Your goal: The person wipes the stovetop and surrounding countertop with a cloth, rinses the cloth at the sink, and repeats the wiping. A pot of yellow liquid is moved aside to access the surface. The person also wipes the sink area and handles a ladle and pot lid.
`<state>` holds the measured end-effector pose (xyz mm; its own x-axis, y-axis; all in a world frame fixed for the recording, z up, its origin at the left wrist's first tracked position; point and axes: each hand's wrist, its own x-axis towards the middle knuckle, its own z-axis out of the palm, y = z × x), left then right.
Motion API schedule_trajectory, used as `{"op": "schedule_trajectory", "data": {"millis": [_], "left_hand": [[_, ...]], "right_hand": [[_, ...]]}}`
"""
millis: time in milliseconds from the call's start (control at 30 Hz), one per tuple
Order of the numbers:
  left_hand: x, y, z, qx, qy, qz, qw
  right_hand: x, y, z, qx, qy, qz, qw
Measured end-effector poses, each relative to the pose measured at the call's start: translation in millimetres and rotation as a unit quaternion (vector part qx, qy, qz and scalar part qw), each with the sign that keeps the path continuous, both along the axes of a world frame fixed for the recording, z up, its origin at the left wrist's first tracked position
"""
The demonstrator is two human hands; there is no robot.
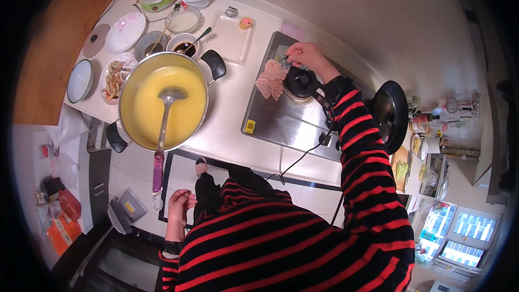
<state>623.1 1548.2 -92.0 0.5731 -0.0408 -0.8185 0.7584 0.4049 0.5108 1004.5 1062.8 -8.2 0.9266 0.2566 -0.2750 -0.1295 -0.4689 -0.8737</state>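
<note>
My right hand (pixel 305 57) is over the back of a stainless steel stove (pixel 271 115), its fingers pinched on a grey-blue cloth (pixel 288 63). A pink-and-white cloth (pixel 271 80) lies crumpled just left of it. Close below the hand is a black round burner (pixel 299 82). My left hand (pixel 181 207) hangs low beside my body, away from the counter, with loosely bent fingers and nothing visible in it. Left of the stove is a large steel pot (pixel 123 119) of yellow liquid (pixel 186 115). A ladle (pixel 165 109) with a purple handle rests in it, the handle over the rim.
A black wok (pixel 391 113) is at the stove's right. Behind the pot are a clear tray (pixel 229 40), a bowl of dark sauce (pixel 183 40), a glass bowl (pixel 183 19) and a white plate (pixel 125 32). A black cable (pixel 302 158) hangs across the counter's front edge.
</note>
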Motion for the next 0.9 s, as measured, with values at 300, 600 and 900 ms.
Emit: {"op": "schedule_trajectory", "data": {"millis": [300,600,900], "left_hand": [[-1.3,-24.7,1.2,-0.005,0.007,0.017,1.0],[-7.4,-3.0,1.5,0.055,0.019,0.037,0.998],[0.4,-11.1,-1.6,0.03,0.009,0.026,0.999]], "right_hand": [[-34.4,61.7,-30.6,-0.599,-0.168,0.126,0.773],[-19.1,55.0,-22.6,-0.568,-0.258,0.035,0.781],[-52.3,88.6,-45.0,-0.545,-0.233,0.231,0.771]]}}
